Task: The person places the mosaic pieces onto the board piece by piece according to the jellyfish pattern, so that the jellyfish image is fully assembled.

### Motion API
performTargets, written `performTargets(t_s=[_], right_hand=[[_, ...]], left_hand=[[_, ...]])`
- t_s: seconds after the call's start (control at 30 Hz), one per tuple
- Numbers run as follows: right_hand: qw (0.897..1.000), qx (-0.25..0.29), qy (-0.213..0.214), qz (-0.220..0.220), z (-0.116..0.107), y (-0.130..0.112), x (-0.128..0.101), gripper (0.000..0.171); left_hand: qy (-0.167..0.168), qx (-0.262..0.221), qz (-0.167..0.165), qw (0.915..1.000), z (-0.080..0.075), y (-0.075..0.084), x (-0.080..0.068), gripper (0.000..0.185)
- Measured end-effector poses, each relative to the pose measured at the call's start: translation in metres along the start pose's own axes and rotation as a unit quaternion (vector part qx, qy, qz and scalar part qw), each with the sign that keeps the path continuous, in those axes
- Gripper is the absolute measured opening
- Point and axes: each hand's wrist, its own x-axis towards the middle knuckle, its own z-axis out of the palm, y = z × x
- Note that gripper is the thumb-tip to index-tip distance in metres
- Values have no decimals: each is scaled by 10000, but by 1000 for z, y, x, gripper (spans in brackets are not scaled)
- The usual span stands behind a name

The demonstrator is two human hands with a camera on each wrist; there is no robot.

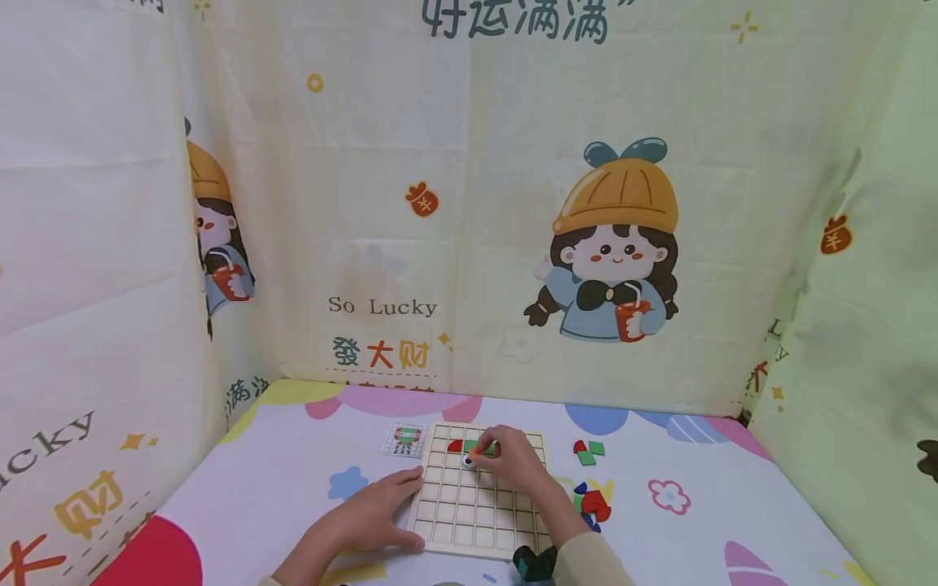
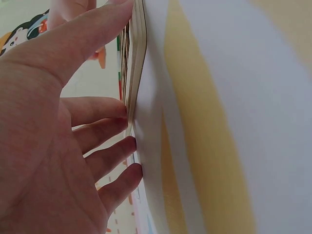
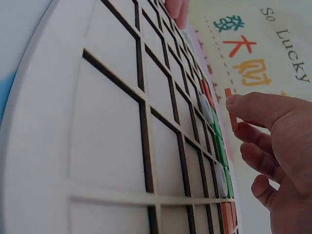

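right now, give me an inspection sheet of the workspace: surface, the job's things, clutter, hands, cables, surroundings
Surface: table cover, white with coloured prints.
Job's things: wooden grid board, coloured pieces in its far part; picture card beside its far left corner; orange piece held over the board.
Clutter: loose pieces and a small heap right of the board; dark thing by the right sleeve, too unclear to name.
Hands: left hand touches the board's left edge; right hand pinches the orange piece.
Cables: nothing seen.
Surroundings: printed cloth at back and both sides.
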Motion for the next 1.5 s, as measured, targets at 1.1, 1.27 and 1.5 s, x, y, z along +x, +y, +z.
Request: performTargets(t_s=[1.1, 1.27, 1.5], right_hand=[[9969, -676, -345, 225, 31, -19, 19, 8], [9977, -560, -365, 85, 26, -19, 17, 5], [9996, -75, -283, 56, 10, -17, 12, 18]], left_hand=[[19, 42, 99, 9999, 1, -4, 1, 93], [-14, 35, 44, 10000, 1, -4, 1, 93], [-27, 82, 21, 10000, 2, -3, 2, 93]])
